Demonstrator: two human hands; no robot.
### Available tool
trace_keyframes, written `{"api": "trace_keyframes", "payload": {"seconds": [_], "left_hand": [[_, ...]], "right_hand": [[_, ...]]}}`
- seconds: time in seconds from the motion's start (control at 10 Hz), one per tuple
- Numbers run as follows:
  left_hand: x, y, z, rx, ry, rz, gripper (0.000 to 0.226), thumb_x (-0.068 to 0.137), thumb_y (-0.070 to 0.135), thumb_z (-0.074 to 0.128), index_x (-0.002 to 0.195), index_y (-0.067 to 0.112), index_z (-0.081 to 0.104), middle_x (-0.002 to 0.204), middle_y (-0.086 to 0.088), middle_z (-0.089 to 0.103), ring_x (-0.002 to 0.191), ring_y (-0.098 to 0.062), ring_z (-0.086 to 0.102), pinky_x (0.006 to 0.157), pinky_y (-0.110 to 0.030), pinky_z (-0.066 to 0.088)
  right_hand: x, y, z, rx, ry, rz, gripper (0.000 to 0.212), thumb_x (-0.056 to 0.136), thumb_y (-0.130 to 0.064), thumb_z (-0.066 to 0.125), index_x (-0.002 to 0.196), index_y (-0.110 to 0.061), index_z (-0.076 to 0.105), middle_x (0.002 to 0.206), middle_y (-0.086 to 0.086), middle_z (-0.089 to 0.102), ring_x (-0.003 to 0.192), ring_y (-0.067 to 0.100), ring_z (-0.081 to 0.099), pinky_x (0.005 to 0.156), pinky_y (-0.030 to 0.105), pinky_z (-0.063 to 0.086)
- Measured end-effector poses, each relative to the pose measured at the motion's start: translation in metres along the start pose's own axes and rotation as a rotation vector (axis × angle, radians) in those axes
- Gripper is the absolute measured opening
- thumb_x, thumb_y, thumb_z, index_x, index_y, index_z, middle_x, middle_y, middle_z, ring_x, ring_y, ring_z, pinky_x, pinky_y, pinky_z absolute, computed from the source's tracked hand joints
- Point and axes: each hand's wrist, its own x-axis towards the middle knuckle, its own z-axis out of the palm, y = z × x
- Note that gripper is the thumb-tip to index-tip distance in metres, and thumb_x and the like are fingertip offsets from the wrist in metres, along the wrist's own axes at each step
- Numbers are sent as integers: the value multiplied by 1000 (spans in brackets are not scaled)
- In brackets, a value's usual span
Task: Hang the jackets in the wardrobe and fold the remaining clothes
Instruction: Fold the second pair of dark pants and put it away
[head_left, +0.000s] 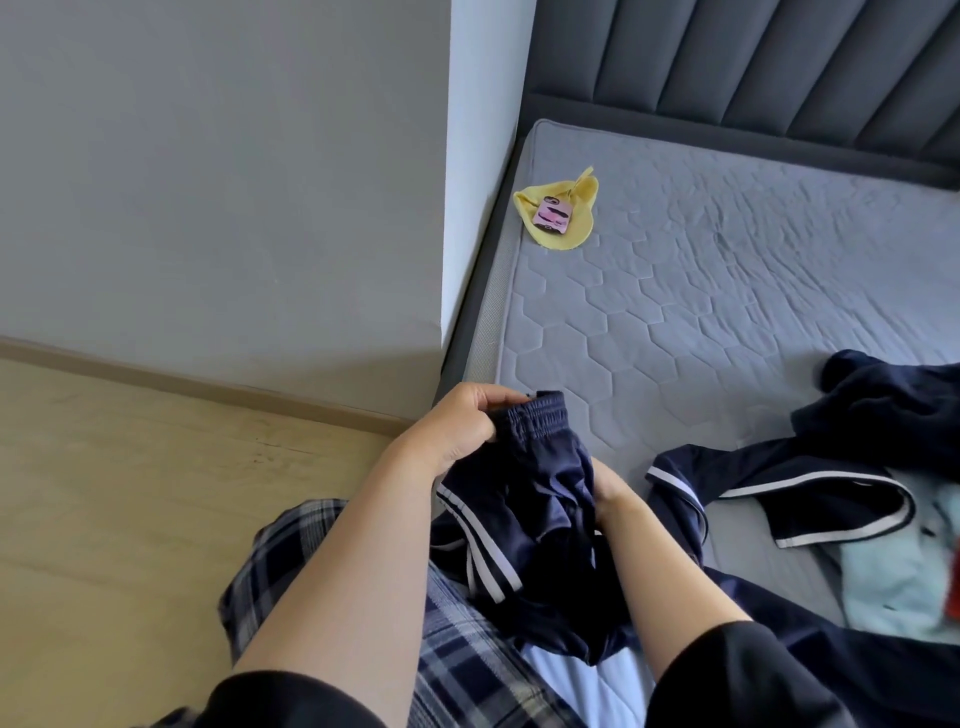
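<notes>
Dark navy track pants (524, 514) with white side stripes hang bunched over the bed's near-left corner. My left hand (457, 426) grips their elastic waistband and holds it up. My right hand (610, 496) holds the fabric lower down, its fingers partly hidden in the folds. A second navy garment (810, 483) with white trim lies spread on the mattress to the right. More dark navy clothing (893, 395) is piled behind it. A light teal garment (893, 577) lies at the right edge.
The grey quilted mattress (701, 291) fills the right half, with a padded headboard (753, 57) behind. A yellow cloth (576, 228) carrying a pink phone (553, 215) lies near the bed's far-left corner. A grey wall (223, 171) and wooden floor (119, 493) lie to the left.
</notes>
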Motion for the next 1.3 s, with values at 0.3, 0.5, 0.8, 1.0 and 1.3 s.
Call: {"api": "trace_keyframes", "payload": {"seconds": [0.3,0.5,0.8,1.0,1.3], "left_hand": [[7,-18,-2,471,288,-81,21,74,-2,41,84,1,59,76,-12,61,68,-26,55,57,-30,38],[-3,7,-14,192,425,-72,24,81,6,51,74,22,68,68,6,67,64,-9,59,54,-20,44],[-53,155,-138,210,716,181,17,79,11,55,72,16,69,62,6,64,58,-11,54,53,-21,41],[-128,272,-228,345,928,422,22,81,3,51,74,19,64,66,6,59,59,-7,50,50,-12,38],[-235,399,-312,627,1322,712,9,87,17,60,85,23,55,80,8,60,80,-20,57,65,-28,41]], "right_hand": [[5,-39,-6,287,-24,-135,49,81,-34,63,120,-3,62,118,15,66,106,28,65,88,40,49],[-9,-89,44,-92,-23,-273,26,87,-24,67,95,0,65,85,15,73,74,25,70,66,32,57],[-68,-225,211,-306,91,-768,24,89,-29,63,73,-11,62,67,6,66,64,16,59,58,28,50],[-151,-328,333,-269,-5,-1118,30,91,-26,57,66,-13,47,59,-1,44,56,12,37,50,23,34],[-272,-427,449,-138,-31,-1522,24,97,-23,50,77,-10,43,64,-4,41,54,9,35,44,12,33]]}}
